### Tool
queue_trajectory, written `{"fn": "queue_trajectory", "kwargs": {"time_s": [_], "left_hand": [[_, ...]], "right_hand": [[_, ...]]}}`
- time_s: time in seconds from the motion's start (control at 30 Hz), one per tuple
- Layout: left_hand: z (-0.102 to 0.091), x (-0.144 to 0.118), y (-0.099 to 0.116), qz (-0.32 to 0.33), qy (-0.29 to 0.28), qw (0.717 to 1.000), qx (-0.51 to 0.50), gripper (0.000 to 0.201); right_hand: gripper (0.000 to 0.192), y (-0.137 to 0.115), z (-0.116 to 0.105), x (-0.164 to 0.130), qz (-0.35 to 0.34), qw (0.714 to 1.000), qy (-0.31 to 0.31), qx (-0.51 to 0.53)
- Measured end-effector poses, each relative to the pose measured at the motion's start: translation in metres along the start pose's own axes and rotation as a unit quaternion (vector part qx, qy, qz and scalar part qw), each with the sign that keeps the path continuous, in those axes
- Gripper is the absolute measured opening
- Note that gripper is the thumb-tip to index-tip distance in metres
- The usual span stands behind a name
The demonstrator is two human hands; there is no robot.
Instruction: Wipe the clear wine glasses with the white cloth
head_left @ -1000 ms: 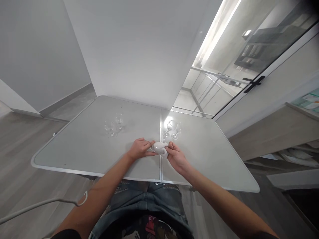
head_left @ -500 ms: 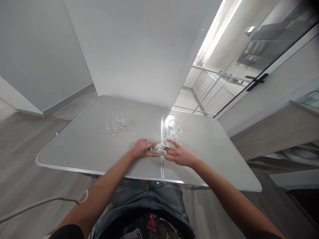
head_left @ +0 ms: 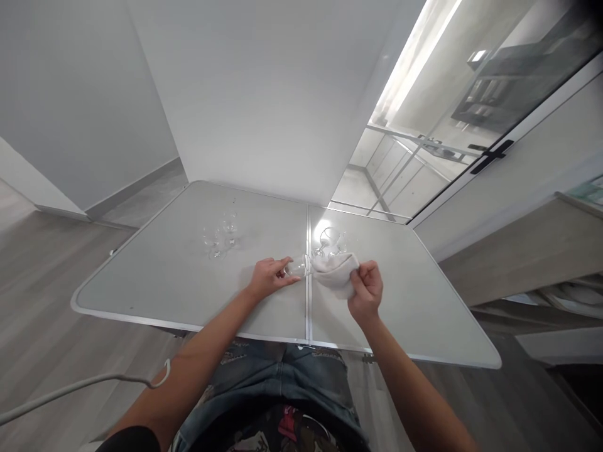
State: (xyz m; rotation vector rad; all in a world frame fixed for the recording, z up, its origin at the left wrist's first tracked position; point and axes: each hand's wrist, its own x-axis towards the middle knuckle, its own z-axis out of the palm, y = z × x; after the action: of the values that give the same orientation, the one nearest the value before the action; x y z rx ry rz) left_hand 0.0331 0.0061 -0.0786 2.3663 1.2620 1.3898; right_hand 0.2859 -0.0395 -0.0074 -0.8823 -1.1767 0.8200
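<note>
My left hand holds a clear glass on its side over the table's middle seam, fingers and thumb closed around it. In my right hand, a white cloth is pinched at its right end. The cloth stretches leftward, close to the mouth of the glass; whether the two touch I cannot tell. Behind the cloth stand clear stemmed glasses, partly hidden by it. More clear stemmed glasses are grouped on the left half of the table.
Both hands are above a pale folding table with a metal rim and a centre seam. A white wall rises at its far edge. At the right is a glass door with a black handle. A white cable hangs near my left forearm.
My right hand has moved right, drawing the cloth away from the glass and spreading it out. More of the glass shows now. My left hand keeps its hold in nearly the same place.
</note>
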Motion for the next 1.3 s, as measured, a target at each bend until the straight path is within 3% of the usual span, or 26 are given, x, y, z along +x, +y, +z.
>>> {"fn": "queue_trajectory", "kwargs": {"time_s": [0.07,0.2,0.33,0.53,0.6,0.67,0.73,0.8,0.87,0.9,0.97,1.03,1.1,1.2,1.3], "left_hand": [[-0.001,0.001,0.0,-0.017,0.016,0.999,-0.025,0.054],[-0.004,0.003,0.001,-0.028,0.026,0.997,-0.07,0.061],[-0.005,0.005,0.002,-0.042,-0.004,0.997,-0.07,0.063],[-0.001,0.003,-0.003,0.006,-0.088,0.996,-0.029,0.058],[0.001,0.002,-0.005,-0.001,-0.082,0.997,-0.005,0.056],[0.004,0.002,-0.006,-0.007,-0.074,0.997,0.018,0.054],[0.006,0.003,-0.007,-0.009,-0.078,0.996,0.038,0.051],[0.008,0.005,-0.007,-0.004,-0.096,0.994,0.045,0.047],[0.009,0.006,-0.005,0.011,-0.122,0.992,0.032,0.041],[0.008,0.006,-0.004,0.02,-0.134,0.991,0.021,0.036],[0.006,0.006,0.0,0.035,-0.151,0.988,0.0,0.027],[0.002,0.005,0.004,0.047,-0.157,0.986,-0.014,0.02],[-0.001,0.005,0.007,0.048,-0.146,0.988,-0.025,0.017],[-0.002,0.005,0.007,0.0,-0.091,0.995,-0.037,0.02],[-0.001,0.006,0.005,-0.066,-0.043,0.996,-0.031,0.022]], "right_hand": [[0.025,-0.003,0.005,0.002,0.039,0.997,0.069,0.011],[0.031,0.009,0.021,0.007,0.126,0.978,0.157,0.048],[0.029,0.023,0.046,0.008,0.17,0.967,0.147,0.119],[0.033,0.032,0.07,0.014,0.231,0.957,-0.053,0.166],[0.028,0.03,0.065,0.019,0.19,0.971,-0.097,0.11],[0.026,0.025,0.057,0.025,0.104,0.979,-0.174,0.01],[0.024,0.018,0.052,0.029,-0.009,0.95,-0.296,-0.102],[0.02,0.013,0.05,0.033,-0.11,0.883,-0.42,-0.181],[0.019,0.011,0.05,0.036,-0.162,0.835,-0.48,-0.215],[0.019,0.012,0.051,0.038,-0.166,0.834,-0.479,-0.219],[0.022,0.015,0.05,0.043,-0.118,0.868,-0.435,-0.207],[0.027,0.019,0.05,0.051,-0.006,0.916,-0.369,-0.155],[0.031,0.024,0.051,0.057,0.13,0.945,-0.295,-0.054],[0.037,0.035,0.063,0.054,0.27,0.938,-0.189,0.112],[0.044,0.047,0.086,0.03,0.289,0.934,-0.086,0.19]]}}
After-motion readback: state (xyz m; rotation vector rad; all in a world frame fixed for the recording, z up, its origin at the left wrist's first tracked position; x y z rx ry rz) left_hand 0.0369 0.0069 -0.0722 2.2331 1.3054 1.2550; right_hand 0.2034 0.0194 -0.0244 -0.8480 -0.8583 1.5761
